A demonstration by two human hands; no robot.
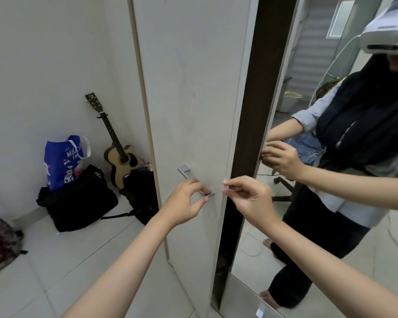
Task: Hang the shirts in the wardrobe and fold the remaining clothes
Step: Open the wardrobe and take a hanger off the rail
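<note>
Pale wardrobe door (193, 92) ajar, dark gap along its right edge, left hand (186, 198) pinching the metal bar handle (189, 177) at its lower end, right hand (251, 198) fingers curled round the door's right edge, mirror door (331, 249) just beside.

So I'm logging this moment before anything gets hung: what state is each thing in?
Left wardrobe door: ajar.
Mirrored door: ajar, dark gap between.
Handle: gripped by left hand.
Right hand: fingers curled on the left door's edge.
Guitar: upright against wall.
</note>
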